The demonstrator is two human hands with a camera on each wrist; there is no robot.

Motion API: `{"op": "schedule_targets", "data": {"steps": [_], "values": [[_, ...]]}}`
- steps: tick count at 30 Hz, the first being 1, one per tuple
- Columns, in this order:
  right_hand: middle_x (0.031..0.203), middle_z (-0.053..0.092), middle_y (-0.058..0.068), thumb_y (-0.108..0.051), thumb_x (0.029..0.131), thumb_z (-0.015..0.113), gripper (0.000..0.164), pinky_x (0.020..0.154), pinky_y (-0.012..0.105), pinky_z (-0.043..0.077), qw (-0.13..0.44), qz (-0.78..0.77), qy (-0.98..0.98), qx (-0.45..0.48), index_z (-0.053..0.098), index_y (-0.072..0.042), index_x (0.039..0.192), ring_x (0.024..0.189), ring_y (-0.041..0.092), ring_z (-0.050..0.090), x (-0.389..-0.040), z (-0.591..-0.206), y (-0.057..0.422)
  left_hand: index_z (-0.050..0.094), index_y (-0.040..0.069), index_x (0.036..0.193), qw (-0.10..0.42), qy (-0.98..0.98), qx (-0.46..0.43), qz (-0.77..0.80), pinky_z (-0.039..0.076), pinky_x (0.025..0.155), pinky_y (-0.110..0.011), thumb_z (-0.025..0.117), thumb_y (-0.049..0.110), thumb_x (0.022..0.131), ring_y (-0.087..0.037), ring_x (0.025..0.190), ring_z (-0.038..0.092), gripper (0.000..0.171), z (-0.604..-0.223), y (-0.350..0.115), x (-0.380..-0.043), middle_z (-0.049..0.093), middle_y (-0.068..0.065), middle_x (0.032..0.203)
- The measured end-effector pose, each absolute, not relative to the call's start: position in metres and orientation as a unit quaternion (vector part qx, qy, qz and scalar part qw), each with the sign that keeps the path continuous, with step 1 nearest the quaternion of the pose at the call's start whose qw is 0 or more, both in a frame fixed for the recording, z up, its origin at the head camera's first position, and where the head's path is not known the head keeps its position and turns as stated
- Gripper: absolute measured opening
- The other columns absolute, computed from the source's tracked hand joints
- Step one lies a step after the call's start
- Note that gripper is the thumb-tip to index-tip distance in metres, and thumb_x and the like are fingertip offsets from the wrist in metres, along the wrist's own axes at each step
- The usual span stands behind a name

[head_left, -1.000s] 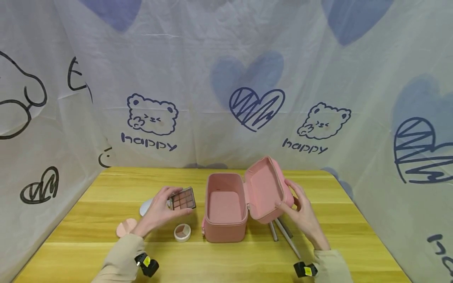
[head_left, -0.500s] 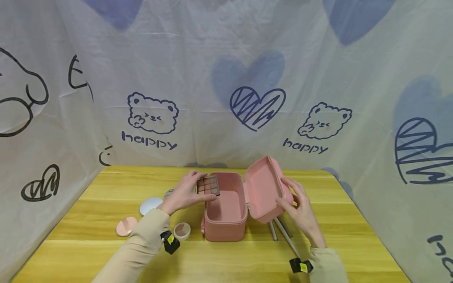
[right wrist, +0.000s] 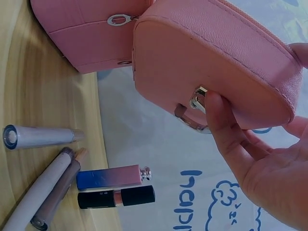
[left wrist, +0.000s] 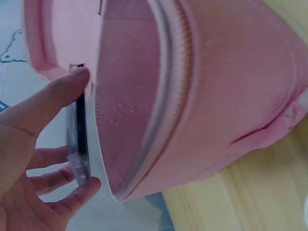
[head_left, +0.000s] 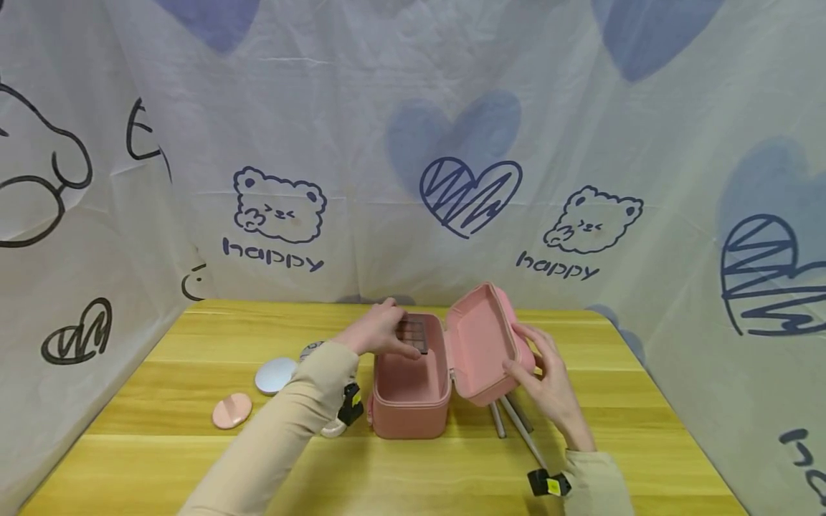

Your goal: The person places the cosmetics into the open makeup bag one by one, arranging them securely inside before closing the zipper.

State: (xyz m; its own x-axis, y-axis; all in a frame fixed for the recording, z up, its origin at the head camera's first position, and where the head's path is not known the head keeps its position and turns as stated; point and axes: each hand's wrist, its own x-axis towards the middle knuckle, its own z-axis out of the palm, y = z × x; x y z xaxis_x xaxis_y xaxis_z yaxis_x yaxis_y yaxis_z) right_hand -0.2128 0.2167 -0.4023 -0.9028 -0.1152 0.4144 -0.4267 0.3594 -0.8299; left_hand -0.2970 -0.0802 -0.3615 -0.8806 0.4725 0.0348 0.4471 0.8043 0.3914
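The pink case looks leathery, its zip pull glossy metal, the tabletop smooth wood, the far backdrop creased cloth.

Even light; soft shadows on table; palette blurred, left wrist view

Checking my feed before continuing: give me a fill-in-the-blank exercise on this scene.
The left hand holds the palette at the mouth of a case coloured ____.
The right hand grips the case's raised ____.
In the right wrist view, the two-tone tube beside the black tube fades from pink to ____.

Missing words: pink; lid; blue.
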Motion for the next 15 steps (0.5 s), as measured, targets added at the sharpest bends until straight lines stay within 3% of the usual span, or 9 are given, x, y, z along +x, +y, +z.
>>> {"op": "schedule_targets", "data": {"steps": [4,10,15], "values": [[0.152,0.036,0.022,-0.003,0.092,0.066,0.059,0.080,0.017,0.054,0.143,0.541,-0.811,0.171,0.046,-0.005,0.148,0.122,0.052,0.054,-0.213,-0.402,0.217,0.065,0.002,0.111,0.043,0.958,0.249,0.138,0.050,0.092,-0.046,0.088,0.032,0.075,-0.031,0.100,0.055,0.051,-0.357,-0.068,-0.299,0.057,-0.015,0.111],[0.151,0.036,0.023,-0.002,0.093,0.065,0.058,0.080,0.019,0.055,0.142,0.541,-0.810,0.175,0.046,-0.004,0.148,0.121,0.053,0.054,-0.213,-0.402,0.216,0.065,0.005,0.119,0.082,0.968,0.225,0.079,0.053,0.092,-0.048,0.085,0.023,0.079,-0.038,0.110,0.059,0.048,-0.345,-0.051,-0.295,0.057,-0.019,0.122],[0.152,0.036,0.023,-0.002,0.093,0.065,0.059,0.081,0.021,0.055,0.141,0.540,-0.811,0.177,0.046,-0.003,0.148,0.121,0.053,0.055,-0.212,-0.402,0.217,0.066,0.010,0.123,0.100,0.975,0.200,0.017,0.056,0.092,-0.045,0.088,0.021,0.077,-0.034,0.115,0.061,0.052,-0.340,-0.036,-0.296,0.060,-0.018,0.128]]}}
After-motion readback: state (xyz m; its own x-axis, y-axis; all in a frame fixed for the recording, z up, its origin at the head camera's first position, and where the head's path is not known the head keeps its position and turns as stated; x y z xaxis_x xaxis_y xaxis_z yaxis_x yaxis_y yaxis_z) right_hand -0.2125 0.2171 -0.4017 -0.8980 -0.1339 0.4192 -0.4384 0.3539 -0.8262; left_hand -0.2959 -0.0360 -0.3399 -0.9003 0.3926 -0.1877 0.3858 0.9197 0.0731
